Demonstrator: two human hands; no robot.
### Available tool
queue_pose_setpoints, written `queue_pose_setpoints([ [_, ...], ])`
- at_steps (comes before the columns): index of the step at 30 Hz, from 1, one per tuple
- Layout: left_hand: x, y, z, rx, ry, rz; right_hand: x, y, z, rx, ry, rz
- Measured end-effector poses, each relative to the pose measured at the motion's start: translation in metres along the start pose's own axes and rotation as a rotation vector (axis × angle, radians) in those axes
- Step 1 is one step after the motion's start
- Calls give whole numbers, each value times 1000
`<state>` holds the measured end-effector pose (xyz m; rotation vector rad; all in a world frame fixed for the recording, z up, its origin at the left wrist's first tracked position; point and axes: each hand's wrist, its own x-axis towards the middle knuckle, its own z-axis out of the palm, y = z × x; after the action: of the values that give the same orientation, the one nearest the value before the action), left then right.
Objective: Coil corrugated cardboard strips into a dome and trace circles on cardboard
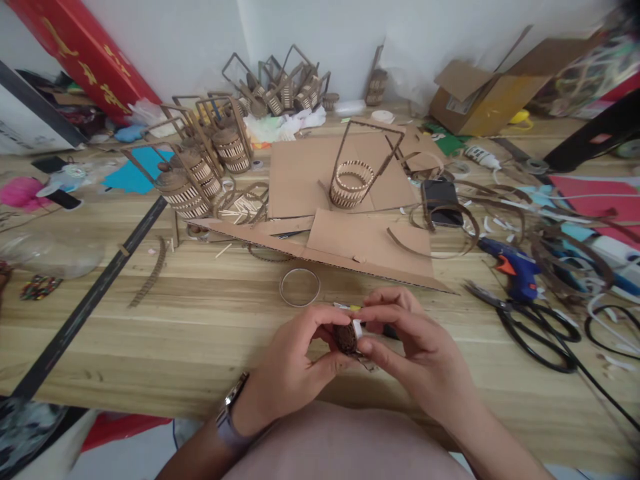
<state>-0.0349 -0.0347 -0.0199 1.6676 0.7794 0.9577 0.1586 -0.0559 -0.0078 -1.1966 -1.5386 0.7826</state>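
"Disc, small and dark brown point(344, 338): where is it?"

"Just above the near side of the wooden table point(200, 327), close to the person's body, between the two hands. A white piece point(358, 329) sits against its right side; I can't tell whether they're joined."

"And the hands?"

"The left hand point(295, 357) is curled narrow, thumb and forefinger holding the disc. The right hand point(425, 347) is nearly closed too, its fingertips pinching around the white piece."

"Which step is this?"

"Adjusting or fitting by fingertip, I'd judge. The next move seems to call for a steady left hold and light, exact pressure from the right."

"Count the rest for me."

"One pale ring point(300, 305) lies flat beyond the fingers. Behind it, one lidless basket point(345, 198) with a tall handle stands on cardboard point(295, 173). Leftward I count three lidded baskets point(183, 193); more crowd by the wall point(190, 40), too tangled to count. Rightward: one blue glue gun point(517, 267), one pair of black-handled scissors point(507, 307)."
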Motion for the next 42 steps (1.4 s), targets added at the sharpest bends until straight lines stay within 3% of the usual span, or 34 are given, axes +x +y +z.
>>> queue_pose_setpoints([
  [6, -3, -1, 1, -22, -16, 22, -3, -7, -7, -296, -2, -111],
  [11, -3, 0, 2, -3, -10, -13, -5, -14, -7, -320, 16, -281],
  [23, -2, 5, -1, 177, -33, 24, 1, -8, -12, -354, -125, -319],
  [28, -2, 5, 1, 156, -51, -26, 1, -7, -13, -339, -164, -302],
  [36, 4, 9, -2, -76, -119, -81, -5, -9, -11, -346, -159, -230],
  [42, 8, 8, 3, -417, -36, -381, -10, -10, -8, -320, -205, -226],
])
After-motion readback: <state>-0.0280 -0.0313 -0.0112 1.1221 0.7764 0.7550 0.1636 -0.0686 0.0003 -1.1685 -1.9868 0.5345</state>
